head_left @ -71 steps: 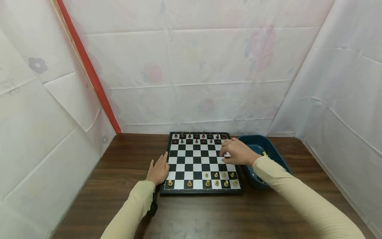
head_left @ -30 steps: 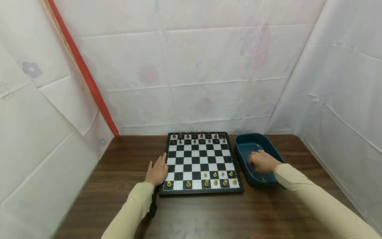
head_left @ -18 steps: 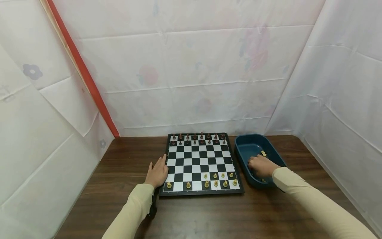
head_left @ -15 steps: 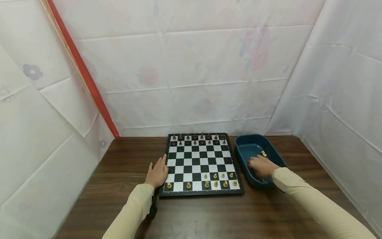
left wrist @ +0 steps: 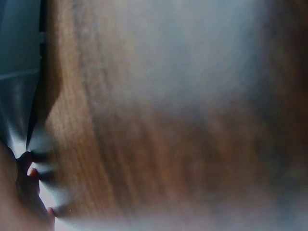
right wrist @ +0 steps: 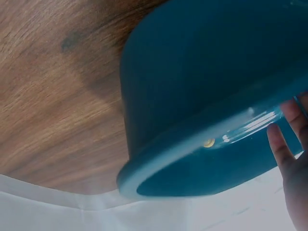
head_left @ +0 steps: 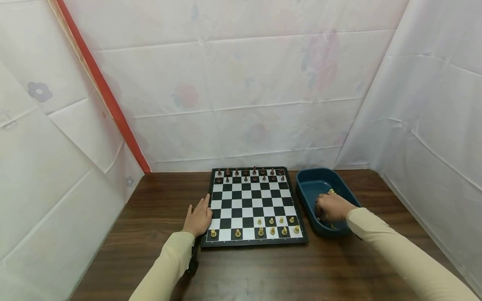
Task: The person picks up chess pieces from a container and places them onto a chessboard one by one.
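L hand (head_left: 198,217) lies released, fingers straight, at edge of board (head_left: 242,195); R hand (head_left: 332,207) in bin (head_left: 309,187), can't tell if gripping. Yellow pc (head_left: 332,191) just beyond R hand: prob. light, stiff, slick; pinch neck.

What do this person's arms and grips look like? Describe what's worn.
The left sleeve and right sleeve are long and pale yellow. Left grip and right grip are ungloved. Something black beside the left sleeve is too unclear to identify.
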Tool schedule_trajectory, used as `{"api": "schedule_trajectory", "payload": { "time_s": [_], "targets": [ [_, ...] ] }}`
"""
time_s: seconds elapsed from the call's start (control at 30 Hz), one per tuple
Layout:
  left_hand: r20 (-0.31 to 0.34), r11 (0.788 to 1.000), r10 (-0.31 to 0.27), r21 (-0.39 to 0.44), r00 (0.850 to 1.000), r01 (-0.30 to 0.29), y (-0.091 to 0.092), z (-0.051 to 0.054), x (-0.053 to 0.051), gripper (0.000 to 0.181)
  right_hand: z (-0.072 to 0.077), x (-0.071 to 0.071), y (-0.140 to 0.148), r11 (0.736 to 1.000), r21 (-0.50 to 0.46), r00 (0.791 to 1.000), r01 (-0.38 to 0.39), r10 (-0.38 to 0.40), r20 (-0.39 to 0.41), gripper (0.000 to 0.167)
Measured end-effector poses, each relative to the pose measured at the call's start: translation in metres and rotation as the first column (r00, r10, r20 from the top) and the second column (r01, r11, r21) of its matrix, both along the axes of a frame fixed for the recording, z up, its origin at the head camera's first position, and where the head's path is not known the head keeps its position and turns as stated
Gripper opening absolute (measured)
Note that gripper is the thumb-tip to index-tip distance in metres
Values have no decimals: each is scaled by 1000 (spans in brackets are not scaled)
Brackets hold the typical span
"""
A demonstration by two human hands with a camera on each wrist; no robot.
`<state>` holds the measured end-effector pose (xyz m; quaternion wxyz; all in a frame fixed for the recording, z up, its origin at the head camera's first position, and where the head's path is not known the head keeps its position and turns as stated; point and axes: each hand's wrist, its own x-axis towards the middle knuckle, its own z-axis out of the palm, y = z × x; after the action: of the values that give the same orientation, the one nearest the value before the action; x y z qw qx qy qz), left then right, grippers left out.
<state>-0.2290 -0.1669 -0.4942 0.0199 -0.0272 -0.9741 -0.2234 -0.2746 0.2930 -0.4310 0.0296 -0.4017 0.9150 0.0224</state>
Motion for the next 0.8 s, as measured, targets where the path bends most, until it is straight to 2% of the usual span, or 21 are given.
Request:
{"api": "schedule_trajectory", "payload": {
  "time_s": [0.2,0.47,0.8],
  "targets": [
    [6,1000,7,-4,1000,-7,0,-1,-1,55,8,-1,1,1000,-7,1000,23,-23,8,11],
    [3,1000,6,10,1000,-6,0,1,0,55,27,0,1,995,-69,995,-68,62,-78,12],
    [-2,1000,-2,17,1000,2,-1,0,0,54,55,-4,-10,998,-23,993,-56,53,-110,12]
  ]
}}
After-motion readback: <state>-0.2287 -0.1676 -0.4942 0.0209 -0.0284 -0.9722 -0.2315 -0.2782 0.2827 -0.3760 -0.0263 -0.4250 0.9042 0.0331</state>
